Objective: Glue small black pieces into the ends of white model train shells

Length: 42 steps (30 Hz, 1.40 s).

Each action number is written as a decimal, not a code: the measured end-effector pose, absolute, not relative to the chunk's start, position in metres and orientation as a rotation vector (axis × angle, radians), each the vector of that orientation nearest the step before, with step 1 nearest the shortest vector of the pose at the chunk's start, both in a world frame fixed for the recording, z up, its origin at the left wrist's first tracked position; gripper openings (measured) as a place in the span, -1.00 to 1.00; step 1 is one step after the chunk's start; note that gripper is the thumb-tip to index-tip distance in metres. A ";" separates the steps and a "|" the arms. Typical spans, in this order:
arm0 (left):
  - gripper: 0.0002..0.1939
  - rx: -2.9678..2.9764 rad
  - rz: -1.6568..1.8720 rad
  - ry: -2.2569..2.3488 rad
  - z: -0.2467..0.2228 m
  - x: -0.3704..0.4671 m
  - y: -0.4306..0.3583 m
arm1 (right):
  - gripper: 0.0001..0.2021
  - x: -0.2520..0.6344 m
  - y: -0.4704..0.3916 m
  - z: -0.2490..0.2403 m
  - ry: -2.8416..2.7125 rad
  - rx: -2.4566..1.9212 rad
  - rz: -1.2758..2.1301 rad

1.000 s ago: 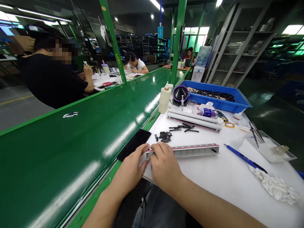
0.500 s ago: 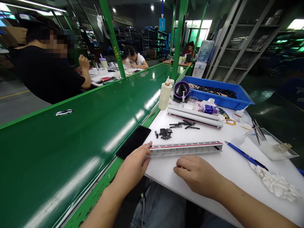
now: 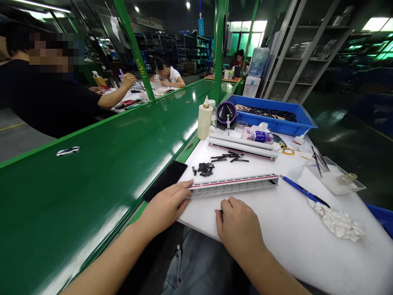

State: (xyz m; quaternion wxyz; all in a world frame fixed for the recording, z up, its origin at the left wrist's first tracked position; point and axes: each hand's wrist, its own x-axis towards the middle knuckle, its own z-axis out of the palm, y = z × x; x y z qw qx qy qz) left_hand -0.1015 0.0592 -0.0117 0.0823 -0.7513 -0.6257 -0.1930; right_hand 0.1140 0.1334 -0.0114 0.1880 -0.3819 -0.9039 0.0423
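Observation:
A long white shell with a red stripe (image 3: 236, 184) lies on the white table. My left hand (image 3: 166, 205) holds its left end between thumb and fingers. My right hand (image 3: 238, 223) is closed just in front of the shell, not touching it; a tiny dark piece shows at its fingertips, too small to name. Behind the shell lie a pile of small black pieces (image 3: 205, 169) and a group of black strips (image 3: 230, 157). Farther back rests a second white shell (image 3: 242, 148).
A cream bottle (image 3: 204, 121) and a blue bin (image 3: 273, 126) stand at the back. A blue pen (image 3: 303, 190), crumpled white cloth (image 3: 337, 221) and clear tray (image 3: 346, 186) are on the right. The green conveyor (image 3: 101, 196) runs left, beside a black phone (image 3: 167, 179).
My right hand has turned more upright and its fingers have closed further. The whole view has shifted slightly. A person across the conveyor has extended an arm.

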 end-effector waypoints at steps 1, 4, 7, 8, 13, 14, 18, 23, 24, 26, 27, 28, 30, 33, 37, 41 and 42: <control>-0.88 -2.262 -0.570 -1.839 -0.011 -0.103 0.059 | -0.87 0.116 0.132 -0.012 -2.540 -1.071 0.132; -0.89 -2.245 -0.607 -1.808 -0.013 -0.105 0.057 | -0.83 0.128 0.131 -0.017 -2.549 -1.026 0.156; -0.89 -2.195 -0.686 -1.806 -0.019 -0.105 0.056 | -0.79 0.138 0.131 -0.020 -2.570 -0.932 0.123; -0.89 -2.192 -0.705 -1.803 -0.021 -0.105 0.055 | -0.78 0.138 0.132 -0.020 -2.563 -0.896 0.098; -0.84 -2.208 -0.774 -1.787 -0.028 -0.106 0.056 | -0.79 0.115 0.135 -0.006 -2.434 -0.614 0.091; -0.84 -2.201 -0.785 -1.789 -0.028 -0.106 0.056 | -0.80 0.106 0.136 -0.003 -2.417 -0.565 0.082; -0.84 -2.176 -0.807 -1.792 -0.029 -0.105 0.055 | -0.81 0.067 0.143 -0.002 -2.466 -0.460 -0.084; -0.80 -2.168 -0.794 -1.788 -0.029 -0.106 0.055 | -0.87 0.042 0.142 -0.015 -2.520 -0.436 -0.132; -0.79 -2.168 -0.791 -1.788 -0.029 -0.107 0.055 | -0.88 0.042 0.141 -0.015 -2.514 -0.436 -0.092; -0.79 -2.167 -0.780 -1.782 -0.028 -0.109 0.055 | -0.90 0.050 0.144 -0.009 -2.479 -0.391 0.038; -0.79 -2.168 -0.763 -1.771 -0.028 -0.110 0.055 | -0.91 0.059 0.149 -0.002 -2.439 -0.349 0.104; -0.79 -2.170 -0.735 -1.755 -0.026 -0.110 0.055 | -0.92 0.071 0.157 0.006 -2.383 -0.304 0.148; -0.77 -2.165 -0.642 -1.731 -0.022 -0.110 0.055 | -0.90 0.104 0.182 0.024 -2.216 -0.267 0.127; -0.73 -2.123 -0.462 -1.743 -0.015 -0.105 0.055 | -0.82 0.168 0.237 0.043 -1.908 -0.469 -0.126; -0.72 -2.023 -0.243 -1.855 -0.009 -0.095 0.056 | -0.74 0.241 0.302 0.029 -1.448 -0.860 -0.264; -0.68 -2.011 -0.103 -1.987 -0.012 -0.092 0.060 | -0.43 0.270 0.324 -0.004 -1.498 -1.167 0.095; -0.67 -2.014 -0.082 -2.012 -0.013 -0.092 0.061 | -0.37 0.271 0.325 -0.010 -1.541 -1.232 0.202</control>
